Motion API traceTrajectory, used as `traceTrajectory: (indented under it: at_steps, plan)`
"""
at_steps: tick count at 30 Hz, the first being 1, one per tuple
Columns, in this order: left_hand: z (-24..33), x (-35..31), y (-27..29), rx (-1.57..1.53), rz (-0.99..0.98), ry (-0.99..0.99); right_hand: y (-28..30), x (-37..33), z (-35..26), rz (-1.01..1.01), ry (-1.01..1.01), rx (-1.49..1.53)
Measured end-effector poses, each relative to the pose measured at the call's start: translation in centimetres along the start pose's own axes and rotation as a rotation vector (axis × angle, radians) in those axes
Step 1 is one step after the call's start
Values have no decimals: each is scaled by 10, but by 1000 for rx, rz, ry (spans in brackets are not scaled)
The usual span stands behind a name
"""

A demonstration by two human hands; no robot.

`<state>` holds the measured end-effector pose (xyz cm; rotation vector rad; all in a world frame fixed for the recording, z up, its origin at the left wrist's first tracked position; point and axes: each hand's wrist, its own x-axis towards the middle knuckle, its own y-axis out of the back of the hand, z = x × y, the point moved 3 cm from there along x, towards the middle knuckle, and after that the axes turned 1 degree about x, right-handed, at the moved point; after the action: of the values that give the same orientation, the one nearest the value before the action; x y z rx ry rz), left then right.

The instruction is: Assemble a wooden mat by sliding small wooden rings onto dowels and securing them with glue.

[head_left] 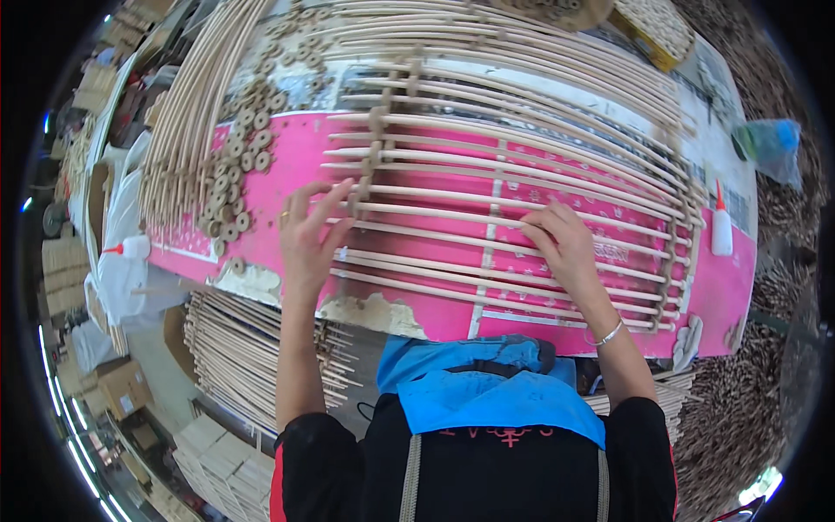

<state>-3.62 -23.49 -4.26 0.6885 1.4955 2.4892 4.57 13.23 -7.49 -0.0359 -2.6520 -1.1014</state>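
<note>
Pale wooden rods (452, 193) lie side by side across a pink sheet, with small wooden rings along both ends. My left hand (306, 233) is at the left ends of the rods. Its thumb and forefinger are apart, and the forefinger is beside a wooden ring (363, 189). To the right, my right hand (564, 244) is bent over the middle of the rods, with thumb and fingertips closed on one wooden rod (487, 221). Its palm side is hidden.
Loose rings (228, 187) and a stack of rods (187, 130) lie at the left. White bottles with red tips stand at the right (721, 228) and lie at the left (130, 248). A blue-capped bottle (765, 139) is at the far right; more rods (252, 357) lie below the table.
</note>
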Motion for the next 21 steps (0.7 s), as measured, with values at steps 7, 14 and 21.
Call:
traceTrajectory:
  at_steps: [7, 14, 21]
  plan:
    - [-5, -1, -6, 5, -17, 23, -3, 4, -6, -5, 27, -111]
    - [-3, -4, -13, -38, -19, 21, -5, 4, -7, -10, 69, -153]
    - [-2, -5, -15, -46, -5, 15, -6, 1, -6, -26, 67, -189]
